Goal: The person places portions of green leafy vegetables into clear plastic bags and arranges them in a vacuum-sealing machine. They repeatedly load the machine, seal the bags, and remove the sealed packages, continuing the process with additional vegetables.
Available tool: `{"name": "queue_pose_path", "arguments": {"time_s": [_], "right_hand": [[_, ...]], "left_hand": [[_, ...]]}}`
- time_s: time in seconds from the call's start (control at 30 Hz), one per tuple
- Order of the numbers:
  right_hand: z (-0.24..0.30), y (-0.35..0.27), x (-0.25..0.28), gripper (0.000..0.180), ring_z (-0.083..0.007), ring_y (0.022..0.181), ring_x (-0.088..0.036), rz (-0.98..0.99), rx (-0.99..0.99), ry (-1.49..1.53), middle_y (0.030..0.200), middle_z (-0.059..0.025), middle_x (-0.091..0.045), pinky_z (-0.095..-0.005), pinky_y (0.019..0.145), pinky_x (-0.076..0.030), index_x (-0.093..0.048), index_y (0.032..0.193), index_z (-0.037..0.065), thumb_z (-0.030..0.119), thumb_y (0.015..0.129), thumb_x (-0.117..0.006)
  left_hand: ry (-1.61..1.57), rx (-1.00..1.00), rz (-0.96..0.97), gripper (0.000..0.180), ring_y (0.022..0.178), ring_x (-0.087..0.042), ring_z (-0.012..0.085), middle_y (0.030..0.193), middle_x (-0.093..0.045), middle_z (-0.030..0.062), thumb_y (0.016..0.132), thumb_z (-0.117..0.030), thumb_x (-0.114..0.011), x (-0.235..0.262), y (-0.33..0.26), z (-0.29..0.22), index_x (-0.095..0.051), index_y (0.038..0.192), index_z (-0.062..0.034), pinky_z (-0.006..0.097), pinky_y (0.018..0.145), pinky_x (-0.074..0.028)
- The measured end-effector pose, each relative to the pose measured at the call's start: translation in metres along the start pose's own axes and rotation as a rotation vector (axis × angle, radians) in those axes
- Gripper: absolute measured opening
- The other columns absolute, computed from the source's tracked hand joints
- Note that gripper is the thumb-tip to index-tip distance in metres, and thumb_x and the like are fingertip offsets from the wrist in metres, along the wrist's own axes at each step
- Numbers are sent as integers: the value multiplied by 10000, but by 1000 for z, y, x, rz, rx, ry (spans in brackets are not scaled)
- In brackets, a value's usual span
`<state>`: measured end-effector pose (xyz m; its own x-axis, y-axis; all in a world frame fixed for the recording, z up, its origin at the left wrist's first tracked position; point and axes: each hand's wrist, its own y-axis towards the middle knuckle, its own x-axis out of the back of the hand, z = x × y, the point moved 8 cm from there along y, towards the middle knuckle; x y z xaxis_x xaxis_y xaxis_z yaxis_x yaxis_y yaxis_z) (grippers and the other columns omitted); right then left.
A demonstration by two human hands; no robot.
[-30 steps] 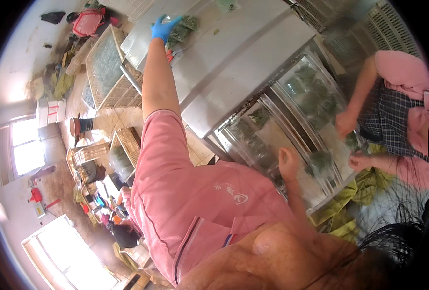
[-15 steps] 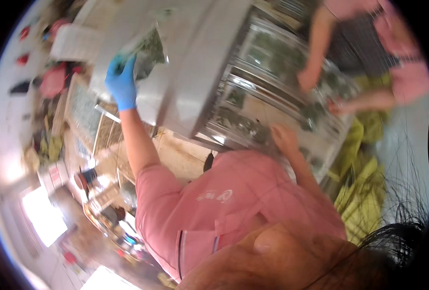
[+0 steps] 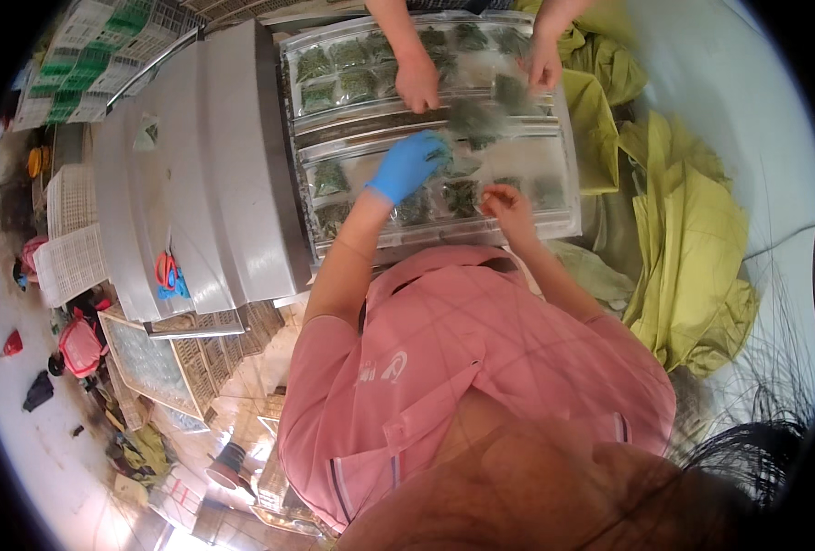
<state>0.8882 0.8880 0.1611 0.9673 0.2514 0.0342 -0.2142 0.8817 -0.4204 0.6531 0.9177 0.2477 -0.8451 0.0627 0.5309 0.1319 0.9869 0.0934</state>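
Observation:
My left hand [image 3: 410, 166], in a blue glove, reaches over the near row of the metal-framed tray [image 3: 568, 165]. Its fingers close around a clear bag of green leaves [image 3: 462, 166], partly hidden and slightly blurred. Bare, my right hand [image 3: 510, 209] is at the near right, its fingertips drawn together beside another leaf-filled bag [image 3: 460, 196]. Whatever those fingertips hold is too small to make out. A blurred leaf bag [image 3: 477, 123] shows just beyond my gloved fingers. Across the tray are a co-worker's two bare hands, one [image 3: 416, 81] over the far row, the other [image 3: 543, 64] beside a bag [image 3: 512, 94].
A grey metal cover [image 3: 224, 156] adjoins the tray on the left, with red-handled scissors [image 3: 165, 271] and a small bag [image 3: 146, 133] on it. Yellow-green sacks [image 3: 687, 239] lie at right. Plastic crates [image 3: 72, 262] stand at far left.
My left hand has come off the metal cover with its bag and down over the tray. The view has turned, and the co-worker's hands now show at the top.

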Motion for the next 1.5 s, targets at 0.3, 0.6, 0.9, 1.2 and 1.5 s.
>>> {"name": "queue_pose_path", "arguments": {"time_s": [0.3,0.6,0.9,1.2,1.5], "right_hand": [[2,84,43,305,-161,775,-610,-295,-215,360,954,-72,-614,-286,655,-506,-571,1125,11,186,894,-666],[75,53,99,150,-169,863,-590,-635,522,7,971,-80,-622,-295,784,-465,-541,1056,18,137,967,-559],[194,-50,42,140,-260,1006,-650,-220,735,-481,1151,-115,-661,-323,865,-497,-561,1086,48,46,949,-534],[163,-50,-16,143,-357,784,-651,-53,719,-577,908,-155,-667,-383,672,-523,-579,1034,65,35,896,-596],[124,-5,-124,197,-375,765,-652,261,583,-599,829,-200,-653,-416,658,-507,-545,1134,77,135,946,-536]], "left_hand": [[328,-205,-145,459,1132,-533,379,1253,-552,175,772,-118,-699,-22,26,-4,-583,1216,-99,430,948,-456],[166,68,-421,459,1073,-586,367,1195,-587,190,842,-158,-687,-7,-58,-34,-552,1266,-46,407,896,-500],[-209,86,-154,313,785,-625,170,1017,-646,86,873,-145,-685,-12,8,-130,-635,1177,-89,288,720,-510],[-444,444,143,202,827,-618,141,984,-669,48,877,-170,-672,-26,-52,-73,-673,1024,-32,288,764,-499],[-210,559,-566,152,665,-638,206,802,-642,104,966,-182,-529,53,-117,16,-492,1024,-46,335,589,-491]]}}
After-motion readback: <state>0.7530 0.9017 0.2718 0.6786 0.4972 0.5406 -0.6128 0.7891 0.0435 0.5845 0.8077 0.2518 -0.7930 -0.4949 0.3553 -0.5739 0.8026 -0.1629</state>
